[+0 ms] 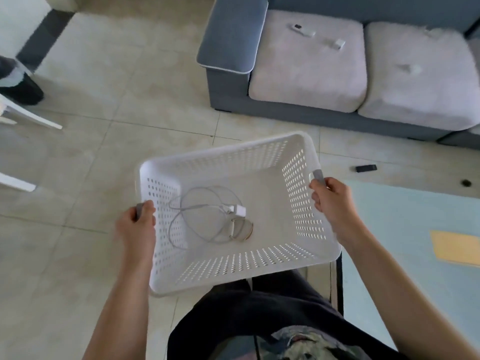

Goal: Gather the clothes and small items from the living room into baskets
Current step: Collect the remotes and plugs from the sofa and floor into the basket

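I've got the white perforated basket (262,261) held up in front of me over the tiled floor (98,157), tilted a bit, w/ my dark trousers (259,315) showing under its near edge. L hand (136,224) is curled round the grey handle on the basket's left side; R hand (333,201) grips the grey handle (319,175) on the right side, fingers wrapped tight. Inside, on the basket bottom, lies a coiled white cable (200,211) w/ a white charger plug (239,210) at its end, and just beside that, touching the cable loops, a thin bracelet-like band (240,228) – can't tell exactly what it is, pic's blurry. Ahead is a grey sofa (231,48) w/ pale seat cushions; two small white items (305,31) (337,44) sit on the left cushion, well apart from the basket. On the floor to the right, near the edge of a light blue mat (405,229), lies a small black object (365,168). White chair legs (28,115) show at far left.
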A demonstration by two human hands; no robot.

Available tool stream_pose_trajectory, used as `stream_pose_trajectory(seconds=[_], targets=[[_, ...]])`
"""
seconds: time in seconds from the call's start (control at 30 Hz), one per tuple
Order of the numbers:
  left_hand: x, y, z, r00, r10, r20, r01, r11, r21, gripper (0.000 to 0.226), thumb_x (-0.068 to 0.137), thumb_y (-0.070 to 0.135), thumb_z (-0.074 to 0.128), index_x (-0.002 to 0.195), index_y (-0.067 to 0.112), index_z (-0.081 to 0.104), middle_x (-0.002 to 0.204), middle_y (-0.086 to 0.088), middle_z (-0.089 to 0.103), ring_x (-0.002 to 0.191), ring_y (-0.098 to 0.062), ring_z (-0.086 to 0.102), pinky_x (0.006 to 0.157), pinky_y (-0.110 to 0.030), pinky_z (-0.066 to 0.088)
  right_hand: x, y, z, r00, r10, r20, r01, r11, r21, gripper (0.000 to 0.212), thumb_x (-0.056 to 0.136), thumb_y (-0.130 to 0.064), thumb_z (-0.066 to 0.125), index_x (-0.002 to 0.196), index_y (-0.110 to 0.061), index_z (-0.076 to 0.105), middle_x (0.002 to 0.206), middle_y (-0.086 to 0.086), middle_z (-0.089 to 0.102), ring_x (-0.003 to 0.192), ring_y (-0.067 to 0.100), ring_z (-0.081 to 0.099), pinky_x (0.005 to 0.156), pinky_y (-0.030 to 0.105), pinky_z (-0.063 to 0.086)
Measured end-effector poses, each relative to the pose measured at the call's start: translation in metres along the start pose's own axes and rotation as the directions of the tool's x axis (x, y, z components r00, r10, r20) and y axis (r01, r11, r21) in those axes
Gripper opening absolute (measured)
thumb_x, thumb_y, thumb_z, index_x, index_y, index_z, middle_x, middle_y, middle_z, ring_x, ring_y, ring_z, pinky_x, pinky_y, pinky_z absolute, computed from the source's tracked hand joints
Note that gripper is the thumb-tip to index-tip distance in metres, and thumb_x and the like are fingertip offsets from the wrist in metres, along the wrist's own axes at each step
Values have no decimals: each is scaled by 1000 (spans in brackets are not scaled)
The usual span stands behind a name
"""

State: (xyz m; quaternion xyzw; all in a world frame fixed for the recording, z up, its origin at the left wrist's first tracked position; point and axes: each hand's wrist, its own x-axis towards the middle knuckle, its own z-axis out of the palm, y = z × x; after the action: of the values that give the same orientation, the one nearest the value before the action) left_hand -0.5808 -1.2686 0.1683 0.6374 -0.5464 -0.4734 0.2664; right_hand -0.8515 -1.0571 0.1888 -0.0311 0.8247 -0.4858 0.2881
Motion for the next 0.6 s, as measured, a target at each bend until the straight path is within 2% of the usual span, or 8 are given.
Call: stream_pose_trajectory(seconds=[0.1, 0.23, 0.4, 0.6], targets=[[34, 25, 33, 997, 40, 73, -37, 999, -40, 31, 93, 15, 60, 67, 7, 44, 60, -8, 41, 52, -19, 31, 53, -30, 25, 18, -9, -5, 996, 35, -80, -31, 998, 60, 22, 88, -32, 56, 81, -11, 61, 58, -6, 47, 59, 18, 40, 63, 36, 34], [68, 50, 87, 985, 78, 152, -77, 997, -13, 36, 91, 19, 61, 61, 10, 43, 58, -6, 44, 52, -21, 34, 55, -31, 28, 54, -22, -18, 983, 94, -155, -69, 985, 160, 34, 96, -40, 52, 75, -14, 58, 52, -8, 46, 47, 10, 40, 55, 27, 36], [96, 88, 167, 975, 83, 208, -87, 996, 13, 35, 90, 24, 62, 60, 13, 47, 58, -2, 46, 52, -19, 35, 57, -35, 30, 123, -45, -50, 970, 121, -212, -93, 986, 138, 39, 96, -46, 50, 73, -16, 59, 59, -4, 50, 54, 14, 42, 62, 33, 39], [133, 143, 259, 973, 92, 212, -110, 991, 79, 29, 72, 47, 59, 55, 24, 60, 54, 3, 52, 53, -23, 42, 59, -41, 36, 214, -81, -88, 964, 150, -219, -116, 980, 162, 40, 96, -44, 51, 69, -16, 57, 54, -6, 50, 53, 15, 42, 63, 35, 37]])
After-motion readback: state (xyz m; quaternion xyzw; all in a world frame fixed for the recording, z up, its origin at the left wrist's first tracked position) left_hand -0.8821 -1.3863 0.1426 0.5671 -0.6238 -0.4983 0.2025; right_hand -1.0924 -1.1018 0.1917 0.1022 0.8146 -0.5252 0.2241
